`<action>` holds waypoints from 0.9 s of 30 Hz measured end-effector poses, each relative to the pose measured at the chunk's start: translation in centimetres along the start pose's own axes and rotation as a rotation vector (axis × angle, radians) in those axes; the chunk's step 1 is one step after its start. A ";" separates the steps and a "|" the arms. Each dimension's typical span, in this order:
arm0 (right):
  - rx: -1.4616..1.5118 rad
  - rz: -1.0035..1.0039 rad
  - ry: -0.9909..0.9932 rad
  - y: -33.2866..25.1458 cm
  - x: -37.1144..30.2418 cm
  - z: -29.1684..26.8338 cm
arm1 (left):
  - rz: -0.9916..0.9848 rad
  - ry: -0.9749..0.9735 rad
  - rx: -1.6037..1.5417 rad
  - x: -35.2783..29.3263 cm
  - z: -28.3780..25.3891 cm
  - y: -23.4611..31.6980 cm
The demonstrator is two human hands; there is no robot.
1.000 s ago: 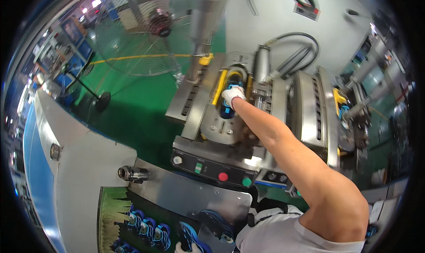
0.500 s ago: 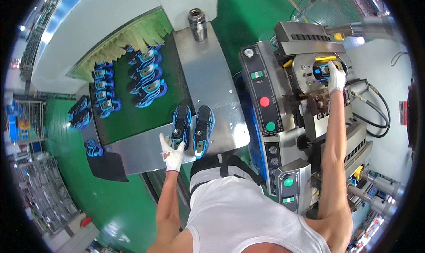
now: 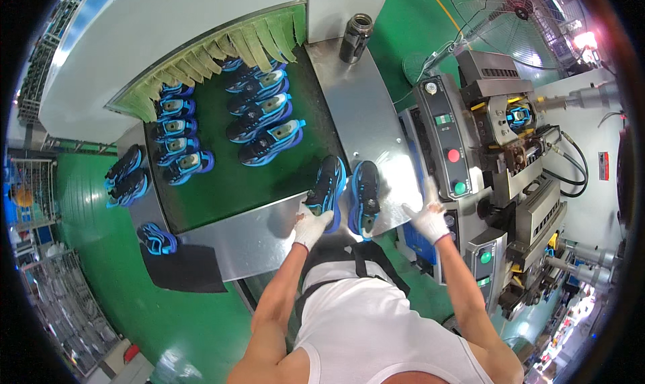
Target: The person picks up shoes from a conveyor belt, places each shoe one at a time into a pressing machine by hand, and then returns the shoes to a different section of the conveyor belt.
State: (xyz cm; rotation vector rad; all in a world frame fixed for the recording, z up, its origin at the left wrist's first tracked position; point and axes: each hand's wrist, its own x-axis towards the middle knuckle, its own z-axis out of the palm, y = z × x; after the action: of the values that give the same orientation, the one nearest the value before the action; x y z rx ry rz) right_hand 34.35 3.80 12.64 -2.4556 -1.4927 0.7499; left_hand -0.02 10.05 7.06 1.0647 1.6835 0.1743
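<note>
Two black-and-blue sneakers stand side by side at the metal table's near edge. My left hand (image 3: 311,228), in a white glove, is closed round the heel of the left sneaker (image 3: 327,186). The right sneaker (image 3: 365,194) rests on the metal beside it, untouched. My gloved right hand (image 3: 428,219) is open, fingers spread, over the gap between the table and the machine, holding nothing. A blue-and-black shoe piece (image 3: 518,117) sits in the machine's upper clamp (image 3: 498,122), away from both hands.
Rows of similar sneakers (image 3: 272,142) lie on the green conveyor belt (image 3: 222,196) before a fringed curtain (image 3: 235,45). A steel flask (image 3: 355,38) stands at the table's far end. The machine's button panel (image 3: 447,139) and a fan (image 3: 514,14) are on the right.
My right hand has left the machine's clamp and come back near the table, leaving the shoe piece there. My left hand has closed on the left sneaker's heel. The view has shifted.
</note>
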 end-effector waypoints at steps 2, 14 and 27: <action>0.077 -0.073 -0.028 -6.1 -3.4 5.5 | 0.015 0.061 0.031 0.5 -0.8 -1.5; 1.046 0.688 0.201 -10.8 -8.0 6.6 | 0.000 -0.284 0.000 2.0 -7.2 3.3; 1.159 1.377 1.108 -6.3 -43.4 4.6 | 0.922 -1.050 0.974 -23.8 15.4 10.0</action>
State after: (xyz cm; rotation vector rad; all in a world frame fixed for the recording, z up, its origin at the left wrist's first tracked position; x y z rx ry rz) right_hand 10.96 -31.31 25.43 -1.8283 0.9114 0.0847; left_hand 18.69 -6.95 23.40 2.0910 0.1607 -0.6006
